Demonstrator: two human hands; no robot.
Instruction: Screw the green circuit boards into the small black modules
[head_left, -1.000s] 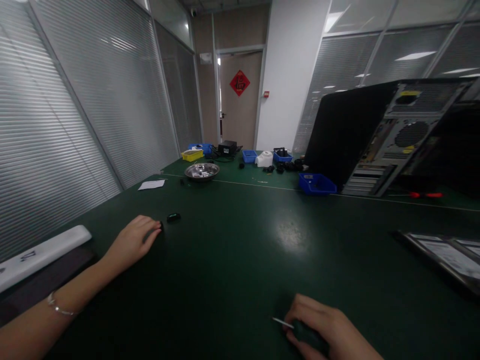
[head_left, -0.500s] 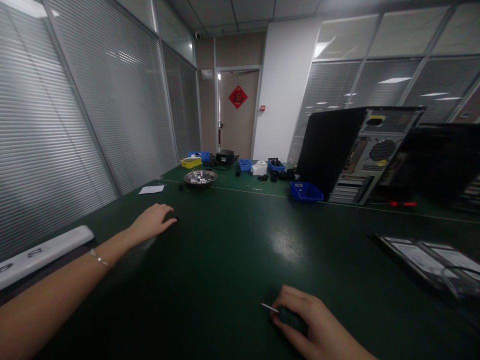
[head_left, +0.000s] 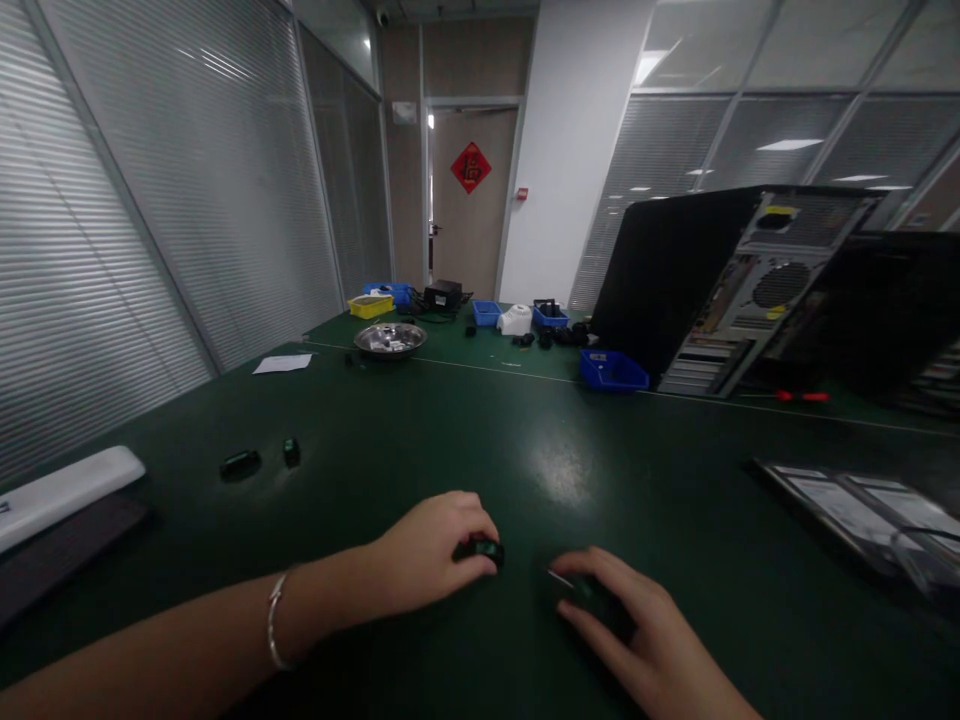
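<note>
My left hand (head_left: 439, 548) is closed around a small black part with a green sheen (head_left: 480, 549), low over the green table. Its exact kind does not show. To its right, my right hand (head_left: 634, 620) grips a small screwdriver (head_left: 559, 578); the thin metal shaft points left, and the dark handle is mostly hidden in the palm. A short gap separates the two hands. On the left side of the table lie two similar small dark parts, one longer (head_left: 240, 463) and one shorter (head_left: 291, 451).
A round metal dish (head_left: 390, 340), a white paper (head_left: 283, 364) and a blue bin (head_left: 613, 371) stand farther back. A black computer tower (head_left: 675, 280) rises at the right, with drives (head_left: 832, 510) nearer me. A long white object (head_left: 75, 490) lies at left.
My left hand has come back from the far left toward my right hand, with the small black part in it. Two small dark parts now show at left. The view has shifted slightly.
</note>
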